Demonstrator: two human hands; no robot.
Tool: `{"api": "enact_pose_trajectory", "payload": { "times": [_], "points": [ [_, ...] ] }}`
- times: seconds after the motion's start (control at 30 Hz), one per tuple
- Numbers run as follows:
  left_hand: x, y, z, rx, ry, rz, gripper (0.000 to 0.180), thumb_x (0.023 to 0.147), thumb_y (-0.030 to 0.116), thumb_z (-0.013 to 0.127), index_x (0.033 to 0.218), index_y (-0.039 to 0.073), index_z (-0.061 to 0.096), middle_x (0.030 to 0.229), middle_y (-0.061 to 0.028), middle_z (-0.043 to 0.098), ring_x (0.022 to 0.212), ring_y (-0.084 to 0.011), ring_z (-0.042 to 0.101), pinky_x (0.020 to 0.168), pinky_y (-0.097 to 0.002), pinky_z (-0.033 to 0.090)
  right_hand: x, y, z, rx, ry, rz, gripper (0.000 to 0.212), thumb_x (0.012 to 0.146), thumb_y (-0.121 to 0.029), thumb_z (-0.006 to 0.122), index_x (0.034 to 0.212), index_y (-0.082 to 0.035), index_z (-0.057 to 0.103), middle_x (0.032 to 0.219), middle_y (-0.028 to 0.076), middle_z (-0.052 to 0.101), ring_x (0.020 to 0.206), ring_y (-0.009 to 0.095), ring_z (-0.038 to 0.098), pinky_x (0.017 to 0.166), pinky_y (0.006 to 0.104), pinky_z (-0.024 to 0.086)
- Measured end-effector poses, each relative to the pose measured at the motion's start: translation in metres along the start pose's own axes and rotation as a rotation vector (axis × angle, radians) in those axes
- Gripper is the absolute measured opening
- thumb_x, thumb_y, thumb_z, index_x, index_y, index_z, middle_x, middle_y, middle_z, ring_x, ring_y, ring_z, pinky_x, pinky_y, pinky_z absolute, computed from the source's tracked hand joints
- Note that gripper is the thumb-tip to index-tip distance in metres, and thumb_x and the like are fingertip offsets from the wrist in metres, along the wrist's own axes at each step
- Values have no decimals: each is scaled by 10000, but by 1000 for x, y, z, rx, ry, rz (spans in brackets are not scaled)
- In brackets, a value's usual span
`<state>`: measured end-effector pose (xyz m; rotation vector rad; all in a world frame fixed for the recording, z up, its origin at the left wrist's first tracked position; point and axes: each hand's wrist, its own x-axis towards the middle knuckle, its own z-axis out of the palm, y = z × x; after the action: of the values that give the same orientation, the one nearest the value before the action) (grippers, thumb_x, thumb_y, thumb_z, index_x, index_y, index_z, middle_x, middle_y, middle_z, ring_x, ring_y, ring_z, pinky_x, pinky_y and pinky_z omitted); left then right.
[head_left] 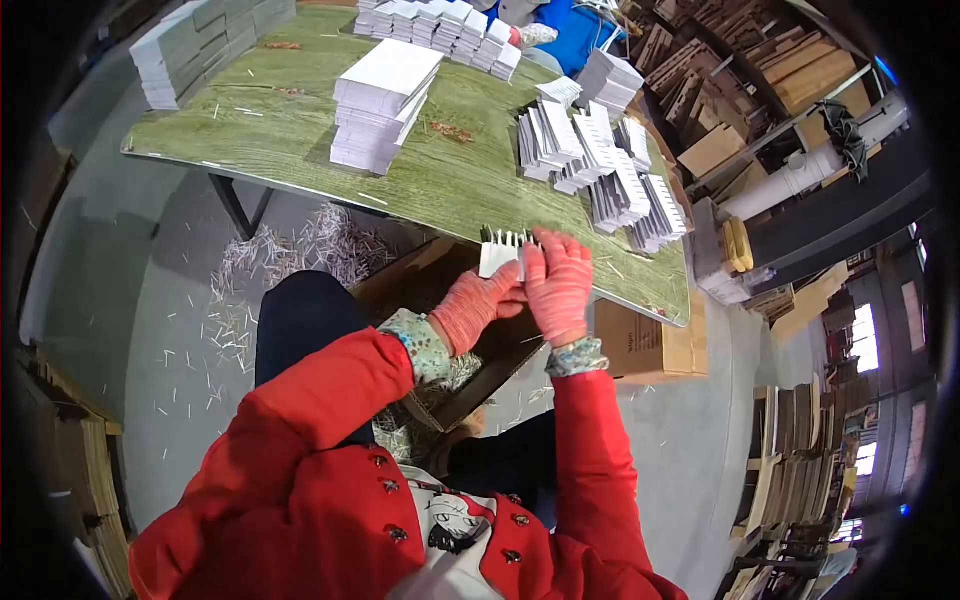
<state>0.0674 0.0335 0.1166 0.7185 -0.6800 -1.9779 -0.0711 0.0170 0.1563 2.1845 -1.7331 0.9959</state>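
At the near edge of the green table point(290, 150), my left hand point(482, 305), in a pink-red knit glove, is closed on the lower part of a small bundle of slotted white card point(497, 260). A row of narrow slots runs along the bundle's top edge. My right hand point(560, 285), gloved alike, is closed around its right side. The right fingertips are slightly blurred and partly cover the slots. Whether the bundle is one card or several cannot be made out.
A tall stack of white cards point(385, 95) stands mid-table. Slotted card bundles point(580, 150) lie on the right, more stacks point(440, 25) at the back. Beneath are an open cardboard box point(470, 395), a closed carton point(660, 340) and paper scraps point(330, 250). Another person point(535, 15) sits opposite.
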Motion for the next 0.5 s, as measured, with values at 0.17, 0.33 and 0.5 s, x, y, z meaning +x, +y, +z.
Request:
{"api": "enact_pose_trajectory", "payload": {
  "times": [0.17, 0.33, 0.5],
  "points": [
    [-17, 13, -20, 266, 17, 149, 446, 867, 379, 641, 1026, -36, 600, 938, -122, 665, 858, -190, 650, 730, -313, 519, -21, -30, -22, 38, -30, 49, 328, 835, -141, 633, 1154, -69, 613, 1062, 145, 625, 1007, 299, 559, 885, 389, 431],
    [-35, 93, 8, 1022, -13, 648, 424, 865, 326, 644, 1110, -17, 593, 933, -171, 664, 848, -256, 649, 739, -345, 512, -12, -38, -63, 452, 71, 148, 417, 834, -99, 635, 1236, -35, 544, 1086, 113, 597, 976, 238, 551, 852, 346, 446],
    [3, 174, 42, 1879, -267, 479, 433, 801, 294, 663, 1128, 19, 595, 957, -229, 636, 914, -383, 607, 801, -411, 484, -11, -20, -59, 597, 60, 291, 407, 874, -46, 585, 1276, -43, 519, 1148, 82, 585, 993, 150, 538, 887, 303, 434]
  ]
}}
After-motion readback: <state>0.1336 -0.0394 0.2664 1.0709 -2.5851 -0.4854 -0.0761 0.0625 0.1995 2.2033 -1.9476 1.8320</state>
